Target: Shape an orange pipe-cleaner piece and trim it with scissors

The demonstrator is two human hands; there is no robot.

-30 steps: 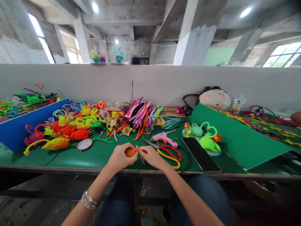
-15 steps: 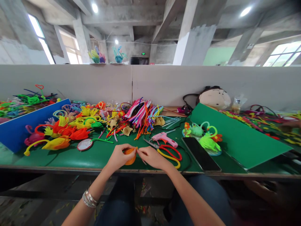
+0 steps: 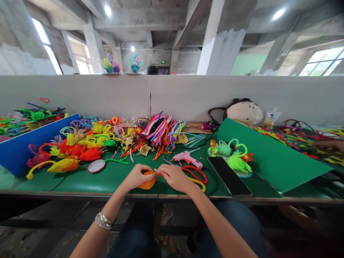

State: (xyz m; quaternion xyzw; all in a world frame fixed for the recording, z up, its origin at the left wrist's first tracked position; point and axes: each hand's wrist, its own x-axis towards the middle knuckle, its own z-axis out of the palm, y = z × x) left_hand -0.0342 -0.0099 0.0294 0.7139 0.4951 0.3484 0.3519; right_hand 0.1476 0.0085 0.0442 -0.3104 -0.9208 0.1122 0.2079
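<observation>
Noted small shift of right hand since earlier frame, now covering more of scissors; also more of orange bundle exposed below left hand. Found bundle between both hands, close to near edge of green table, with narrow end turned toward right hand. Observed left hand pinching bundle near that end, thumb against curled fingers. Observed right hand with thumb and forefinger pressed together at the same end; cannot tell whether gripping any of it. Recorded scissors just beside right hand, blades partly hidden, with pink glue gun behind. Logged phone farther right, near green bird, then green board leaning at a slant. To the left, noted red-rimmed disc and yellow-orange bird, both flat on table, with blue board beyond. Behind hands, listed striped pipe cleaners in a heap.
</observation>
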